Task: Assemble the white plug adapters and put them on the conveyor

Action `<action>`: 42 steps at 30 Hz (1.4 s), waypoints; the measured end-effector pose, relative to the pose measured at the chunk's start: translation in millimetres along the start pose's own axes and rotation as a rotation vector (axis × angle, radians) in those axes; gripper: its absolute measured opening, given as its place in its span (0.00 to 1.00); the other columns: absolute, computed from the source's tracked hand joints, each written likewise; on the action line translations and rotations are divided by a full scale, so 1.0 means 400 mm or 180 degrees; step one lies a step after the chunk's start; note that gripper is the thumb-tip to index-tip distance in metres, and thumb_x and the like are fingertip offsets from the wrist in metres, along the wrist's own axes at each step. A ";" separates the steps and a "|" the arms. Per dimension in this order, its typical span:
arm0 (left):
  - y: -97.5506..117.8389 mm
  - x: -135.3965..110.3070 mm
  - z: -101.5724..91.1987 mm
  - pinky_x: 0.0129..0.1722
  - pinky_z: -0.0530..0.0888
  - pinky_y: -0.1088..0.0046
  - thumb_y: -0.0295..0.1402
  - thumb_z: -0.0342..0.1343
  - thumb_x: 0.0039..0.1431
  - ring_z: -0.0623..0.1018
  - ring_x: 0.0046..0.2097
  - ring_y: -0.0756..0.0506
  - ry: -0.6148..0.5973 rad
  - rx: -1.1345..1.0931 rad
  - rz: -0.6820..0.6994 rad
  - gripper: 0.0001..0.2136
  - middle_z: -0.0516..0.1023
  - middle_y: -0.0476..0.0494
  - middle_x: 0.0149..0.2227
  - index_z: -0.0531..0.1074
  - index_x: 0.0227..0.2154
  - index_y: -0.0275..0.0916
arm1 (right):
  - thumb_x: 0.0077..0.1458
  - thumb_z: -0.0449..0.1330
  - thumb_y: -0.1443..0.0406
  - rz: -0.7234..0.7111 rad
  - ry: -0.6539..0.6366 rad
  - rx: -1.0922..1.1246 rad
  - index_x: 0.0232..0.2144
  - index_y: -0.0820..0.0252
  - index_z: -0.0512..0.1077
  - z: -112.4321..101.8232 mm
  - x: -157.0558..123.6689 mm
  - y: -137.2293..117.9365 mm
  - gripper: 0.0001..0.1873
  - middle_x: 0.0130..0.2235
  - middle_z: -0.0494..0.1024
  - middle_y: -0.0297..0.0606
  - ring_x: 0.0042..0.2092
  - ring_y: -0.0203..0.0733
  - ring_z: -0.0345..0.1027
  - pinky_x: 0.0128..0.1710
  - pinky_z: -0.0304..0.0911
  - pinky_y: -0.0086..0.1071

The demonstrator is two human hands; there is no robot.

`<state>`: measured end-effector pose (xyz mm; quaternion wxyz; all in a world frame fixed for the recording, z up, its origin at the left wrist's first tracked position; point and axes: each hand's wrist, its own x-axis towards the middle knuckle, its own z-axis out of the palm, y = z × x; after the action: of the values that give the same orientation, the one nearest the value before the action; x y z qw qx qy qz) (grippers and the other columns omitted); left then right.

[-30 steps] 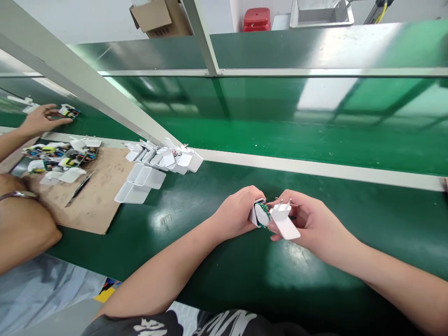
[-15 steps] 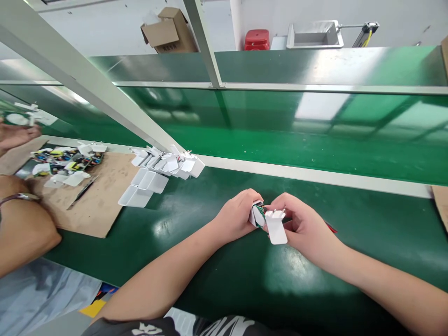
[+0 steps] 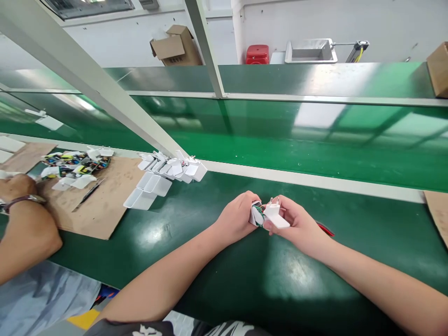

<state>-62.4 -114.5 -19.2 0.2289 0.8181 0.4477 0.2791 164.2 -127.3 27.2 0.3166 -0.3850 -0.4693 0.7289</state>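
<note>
My left hand [image 3: 240,214] is closed around a white charger housing with a green circuit board [image 3: 258,215] showing at its open end. Close beside it, my right hand [image 3: 296,219] pinches a white plug cover [image 3: 276,215] whose two metal pins point up. The two parts are almost touching; whether wires join them I cannot tell. A red-handled tool [image 3: 325,228] lies on the green table just behind my right wrist, partly hidden by it.
White housings and plug covers [image 3: 154,183] stand in a cluster by the slanted post. At left a co-worker's arm [image 3: 30,228] rests near cardboard [image 3: 101,219] bearing circuit boards [image 3: 77,163] and a black pen-like tool [image 3: 88,194]. A raised ledge [image 3: 315,182] runs along the back.
My right hand has turned the plug cover, so its flat face tilts right instead of hanging down. The co-worker's hand has come down from the back left. My view has tipped slightly upward.
</note>
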 end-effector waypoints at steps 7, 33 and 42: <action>0.004 0.005 0.005 0.35 0.74 0.67 0.38 0.64 0.64 0.80 0.38 0.43 0.0010 0.0293 0.0046 0.14 0.77 0.47 0.39 0.65 0.45 0.43 | 0.56 0.77 0.56 0.0017 -0.0099 0.0168 0.44 0.54 0.74 -0.018 0.017 -0.007 0.21 0.43 0.80 0.35 0.41 0.39 0.73 0.43 0.73 0.35; -0.007 0.008 -0.023 0.46 0.77 0.65 0.33 0.66 0.66 0.78 0.48 0.43 -0.0510 -0.1039 0.0580 0.16 0.76 0.42 0.48 0.66 0.50 0.43 | 0.62 0.73 0.69 -0.1823 -0.0294 -0.0651 0.60 0.49 0.69 0.004 -0.017 0.122 0.28 0.50 0.73 0.38 0.43 0.37 0.74 0.40 0.75 0.32; -0.022 -0.008 -0.007 0.44 0.78 0.68 0.34 0.72 0.61 0.78 0.50 0.43 -0.0578 -0.1808 0.0454 0.23 0.75 0.42 0.51 0.67 0.53 0.45 | 0.67 0.67 0.71 -0.2911 -0.0111 -0.2005 0.77 0.60 0.54 0.011 -0.029 0.115 0.43 0.53 0.73 0.47 0.43 0.41 0.73 0.44 0.81 0.35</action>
<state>-70.9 -112.4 -23.5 0.4674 0.7724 0.2709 0.3341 161.7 -155.2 -11.3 0.4624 -0.2060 -0.7891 0.3479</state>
